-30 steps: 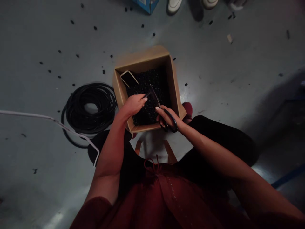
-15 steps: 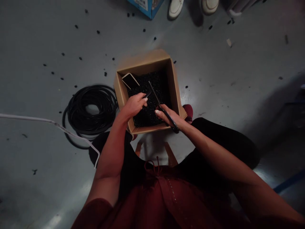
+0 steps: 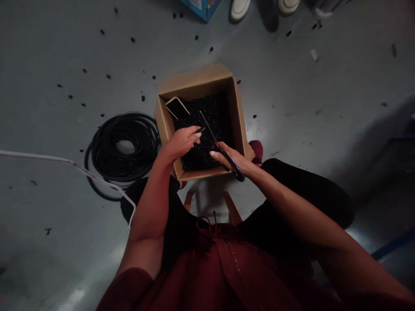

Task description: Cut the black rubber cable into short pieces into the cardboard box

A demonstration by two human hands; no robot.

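Note:
My left hand [image 3: 181,141] hovers over an open cardboard box [image 3: 238,116] on the floor and pinches the end of a thin black tube [image 3: 201,129]. In my right hand [image 3: 228,159] are black-handled scissors [image 3: 220,147], whose closed blades point up and left toward the tube end. The box is filled with several small black cut pieces [image 3: 215,112]. A phone [image 3: 177,107] leans in the box's back left corner.
A coil of black tubing [image 3: 123,149] lies on the grey floor left of the box. A white cable [image 3: 65,163] crosses from the left edge. Small black bits are scattered over the floor. Another person's white shoes [image 3: 240,7] and a blue box [image 3: 201,6] are at the top.
The scissor blades, spread around the tube a second ago, have come together. Both hands stay over the box; the view shifted slightly.

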